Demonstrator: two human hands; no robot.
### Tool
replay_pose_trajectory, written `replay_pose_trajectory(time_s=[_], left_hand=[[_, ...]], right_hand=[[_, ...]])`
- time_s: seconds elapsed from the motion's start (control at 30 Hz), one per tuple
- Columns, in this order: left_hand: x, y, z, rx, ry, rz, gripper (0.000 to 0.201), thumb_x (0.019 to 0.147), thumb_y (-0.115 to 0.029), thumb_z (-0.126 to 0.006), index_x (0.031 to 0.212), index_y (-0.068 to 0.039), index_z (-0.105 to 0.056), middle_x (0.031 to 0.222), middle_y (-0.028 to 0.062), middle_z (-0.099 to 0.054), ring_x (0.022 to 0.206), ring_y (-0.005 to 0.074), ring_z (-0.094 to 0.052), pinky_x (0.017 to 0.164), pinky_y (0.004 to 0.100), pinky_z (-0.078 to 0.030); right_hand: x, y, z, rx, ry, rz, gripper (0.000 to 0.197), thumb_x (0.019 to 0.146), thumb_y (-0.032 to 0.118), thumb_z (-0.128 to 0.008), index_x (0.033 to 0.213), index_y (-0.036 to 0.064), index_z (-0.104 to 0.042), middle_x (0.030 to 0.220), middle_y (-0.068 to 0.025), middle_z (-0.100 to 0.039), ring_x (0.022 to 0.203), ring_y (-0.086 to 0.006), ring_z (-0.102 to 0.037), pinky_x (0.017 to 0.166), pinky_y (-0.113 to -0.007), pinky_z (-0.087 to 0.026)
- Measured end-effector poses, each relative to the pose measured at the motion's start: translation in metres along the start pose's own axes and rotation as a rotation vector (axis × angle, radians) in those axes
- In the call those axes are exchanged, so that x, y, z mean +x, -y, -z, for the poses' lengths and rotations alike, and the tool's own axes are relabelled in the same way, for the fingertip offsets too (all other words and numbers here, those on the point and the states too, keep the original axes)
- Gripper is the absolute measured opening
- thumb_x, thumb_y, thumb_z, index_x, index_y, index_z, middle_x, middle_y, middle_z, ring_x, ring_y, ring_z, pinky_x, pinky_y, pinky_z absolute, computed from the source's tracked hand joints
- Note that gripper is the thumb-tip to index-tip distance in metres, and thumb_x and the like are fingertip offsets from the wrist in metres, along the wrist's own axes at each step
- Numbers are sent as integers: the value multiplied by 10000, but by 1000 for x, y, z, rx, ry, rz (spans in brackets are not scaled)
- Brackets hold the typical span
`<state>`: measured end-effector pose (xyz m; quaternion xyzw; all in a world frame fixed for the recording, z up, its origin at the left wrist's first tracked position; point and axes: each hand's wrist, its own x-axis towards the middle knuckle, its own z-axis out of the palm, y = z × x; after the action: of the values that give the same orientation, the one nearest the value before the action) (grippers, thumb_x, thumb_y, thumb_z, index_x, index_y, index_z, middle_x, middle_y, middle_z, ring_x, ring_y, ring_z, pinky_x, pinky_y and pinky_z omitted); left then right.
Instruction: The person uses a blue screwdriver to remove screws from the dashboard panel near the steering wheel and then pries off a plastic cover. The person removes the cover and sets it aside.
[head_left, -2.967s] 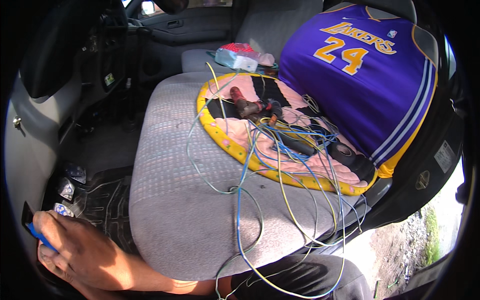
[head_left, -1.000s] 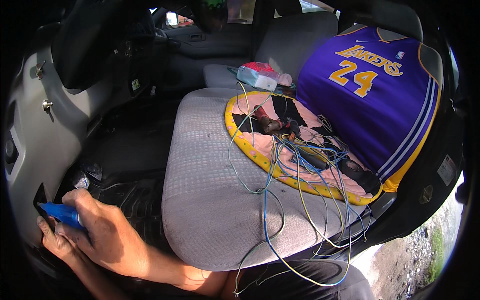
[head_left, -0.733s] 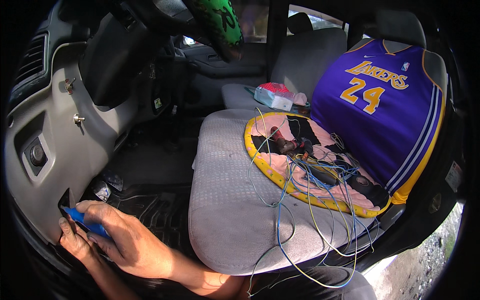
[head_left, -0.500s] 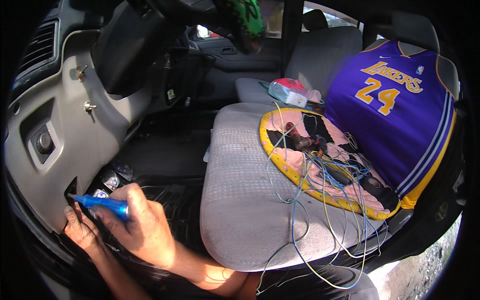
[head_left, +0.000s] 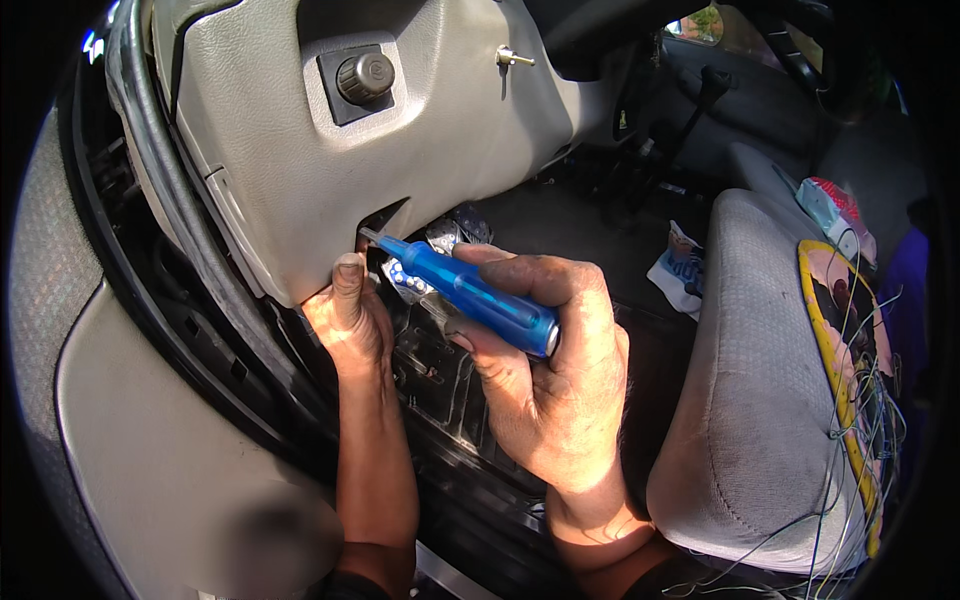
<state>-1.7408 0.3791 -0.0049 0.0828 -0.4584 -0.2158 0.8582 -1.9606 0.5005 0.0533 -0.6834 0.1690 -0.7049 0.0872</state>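
Note:
My right hand (head_left: 560, 370) is closed around the translucent blue handle of a screwdriver (head_left: 470, 285), fingers on top and thumb underneath. The tool's thin metal tip points up and left into a dark notch in the lower edge of the beige dashboard panel (head_left: 290, 200). Just left of the tip, my left hand (head_left: 350, 315) grips the panel's bottom corner. Its thumb stands up in front, while the other fingers are partly hidden behind the panel. Shadow hides what the tip touches inside the notch.
A round black knob (head_left: 365, 78) and a metal toggle switch (head_left: 513, 58) sit on the panel. Pedals (head_left: 408, 280) lie behind the screwdriver. At right, loose wires (head_left: 850, 440) trail over the grey seat (head_left: 740, 400) and a yellow-edged cushion (head_left: 835, 380). The door (head_left: 130, 400) is at left.
My view has turned left and come closer to the panel, so the seat now lies at the far right. Both hands keep their hold, with the screwdriver tip still at the notch.

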Motion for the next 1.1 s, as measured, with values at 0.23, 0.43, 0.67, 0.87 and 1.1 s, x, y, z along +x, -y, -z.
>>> replay_pose_trajectory(time_s=[0.23,0.43,0.67,0.87,1.1], left_hand=[[-7,0,-21,33,-54,-85,432,999,-298,-821,1180,67,-679,1176,96,-679,1103,219,-658,1106,468,-537],[-4,12,-12,38,-10,-60,588,1002,-309,-807,1391,79,-596,1410,171,-648,1243,276,-652,1126,460,-539],[-29,-23,-28,-11,-80,94,546,1061,-179,-722,1505,46,-497,1500,196,-604,1368,322,-617,1167,447,-505],[-196,-76,-27,575,-173,489,564,1007,-133,-781,1493,23,-540,1424,152,-670,1263,237,-667,1073,385,-534],[-321,-139,25,1218,676,202,257,891,-82,-778,1145,-47,-773,1210,149,-763,1241,382,-676,1105,475,-508]], right_hand=[[-4,4,-6,-22,-163,-225,423,912,157,-888,1170,2,-592,1046,-186,-791,965,-274,-801,874,-348,-624],[0,-10,1,-24,-237,-195,424,849,110,-938,1121,17,-626,959,-158,-776,839,-240,-799,760,-320,-615],[4,-30,32,297,-455,-231,251,968,123,-782,1090,15,-590,878,-4,-583,754,-60,-539,684,-237,-460],[1,-100,58,473,-603,-500,254,966,149,-725,1149,37,-588,887,-12,-575,794,-94,-582,715,-280,-485],[-43,-175,32,-442,128,-796,290,902,95,-696,1182,28,-663,1043,-239,-752,1049,-401,-745,920,-456,-582]])
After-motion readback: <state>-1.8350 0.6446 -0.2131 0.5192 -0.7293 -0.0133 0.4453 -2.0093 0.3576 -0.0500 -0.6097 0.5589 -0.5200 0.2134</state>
